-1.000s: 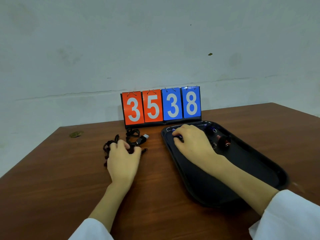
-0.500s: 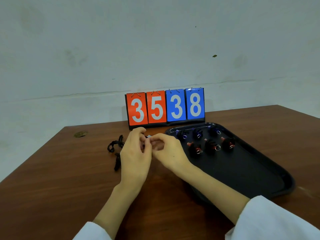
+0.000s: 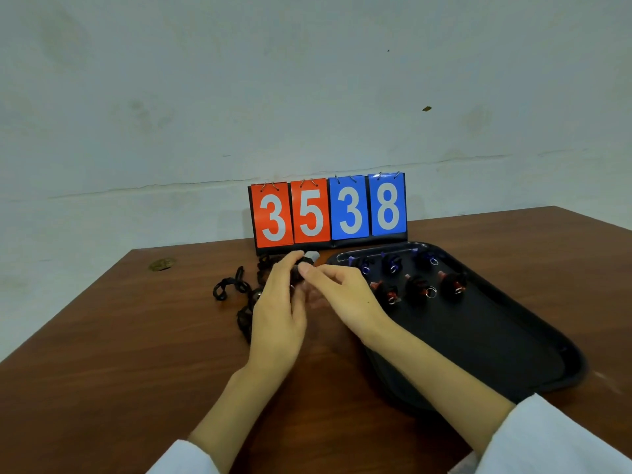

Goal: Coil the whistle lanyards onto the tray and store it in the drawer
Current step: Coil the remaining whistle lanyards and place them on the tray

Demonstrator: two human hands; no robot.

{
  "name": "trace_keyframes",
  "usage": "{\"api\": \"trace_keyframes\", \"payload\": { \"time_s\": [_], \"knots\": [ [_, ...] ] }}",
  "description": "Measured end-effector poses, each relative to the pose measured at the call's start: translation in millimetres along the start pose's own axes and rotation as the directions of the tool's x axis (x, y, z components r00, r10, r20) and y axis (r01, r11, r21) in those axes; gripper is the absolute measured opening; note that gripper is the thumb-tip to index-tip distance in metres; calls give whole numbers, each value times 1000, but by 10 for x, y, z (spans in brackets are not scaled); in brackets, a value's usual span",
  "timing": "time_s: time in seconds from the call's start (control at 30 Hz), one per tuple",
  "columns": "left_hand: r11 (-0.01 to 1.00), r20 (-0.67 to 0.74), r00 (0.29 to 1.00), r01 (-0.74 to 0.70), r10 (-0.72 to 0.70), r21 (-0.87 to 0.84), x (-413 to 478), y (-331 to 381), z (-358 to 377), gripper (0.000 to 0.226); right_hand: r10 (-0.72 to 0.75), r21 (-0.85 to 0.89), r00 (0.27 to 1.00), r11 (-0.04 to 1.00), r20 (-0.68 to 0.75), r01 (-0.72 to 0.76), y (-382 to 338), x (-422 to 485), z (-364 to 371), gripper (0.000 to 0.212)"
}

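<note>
A black tray lies on the right of the brown table and carries several coiled whistle lanyards in two rows at its far end, blue ones behind red ones. Left of the tray, a loose black lanyard trails across the table. My left hand and my right hand meet just left of the tray's far corner. Both pinch the end of the black lanyard, where a small pale whistle shows above my fingertips. My hands hide part of the cord.
A flip scoreboard reading 3538 stands at the table's back edge, right behind my hands. A small brownish scrap lies near the far left corner. The pale wall rises behind the table.
My right hand left the tray and came over to my left hand. My left hand lifted off the cord pile, and both now pinch the lanyard's whistle end.
</note>
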State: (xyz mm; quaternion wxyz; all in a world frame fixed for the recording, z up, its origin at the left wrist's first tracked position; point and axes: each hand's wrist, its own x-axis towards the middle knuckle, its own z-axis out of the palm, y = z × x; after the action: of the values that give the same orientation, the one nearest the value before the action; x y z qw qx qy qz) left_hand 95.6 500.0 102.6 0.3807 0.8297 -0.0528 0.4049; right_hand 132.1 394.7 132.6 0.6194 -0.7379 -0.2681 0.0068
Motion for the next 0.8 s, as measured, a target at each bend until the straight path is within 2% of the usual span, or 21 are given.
{"api": "trace_keyframes", "payload": {
  "time_s": [0.1,0.23,0.27,0.33,0.4,0.43,0.47,0.53,0.57,0.63,0.77,0.8],
  "knots": [
    [998,30,998,-57,57,28,15,-29,-27,61,99,94,992,991,-83,-91,2,-19,14,33],
    [995,24,999,47,-49,90,25,-78,-34,63,216,368,955,921,-204,-130,-74,0,12,19],
    [990,13,995,93,-95,105,33,-102,-43,59,237,468,945,877,-225,-108,-110,21,-40,21],
    [968,-11,974,228,-228,101,64,-182,-68,49,250,690,954,720,-165,-69,-195,46,-199,27],
    [891,-40,890,450,-453,-61,126,-254,-102,31,253,811,965,577,-63,-98,-264,51,-339,30],
    [820,-53,827,543,-560,-179,163,-287,-119,22,258,789,965,602,-46,-124,-274,67,-393,31],
    [757,-68,772,597,-632,-264,190,-314,-143,14,261,700,963,701,-74,-136,-265,84,-427,31],
    [690,-132,696,634,-706,-349,222,-375,-215,9,175,304,959,947,-222,-102,-247,97,-490,27],
    [663,-167,661,632,-732,-403,235,-409,-266,8,79,73,954,995,-289,-61,-238,92,-530,23],
    [589,-189,588,623,-787,-515,259,-483,-361,11,-84,-228,939,974,-335,5,-209,69,-636,17],
    [485,-147,499,662,-854,-572,255,-576,-425,19,-137,-491,914,868,-382,-76,-99,50,-856,25],
    [468,-144,480,674,-866,-572,249,-587,-424,18,-149,-513,904,854,-400,-86,-71,56,-893,26]
  ]
}}
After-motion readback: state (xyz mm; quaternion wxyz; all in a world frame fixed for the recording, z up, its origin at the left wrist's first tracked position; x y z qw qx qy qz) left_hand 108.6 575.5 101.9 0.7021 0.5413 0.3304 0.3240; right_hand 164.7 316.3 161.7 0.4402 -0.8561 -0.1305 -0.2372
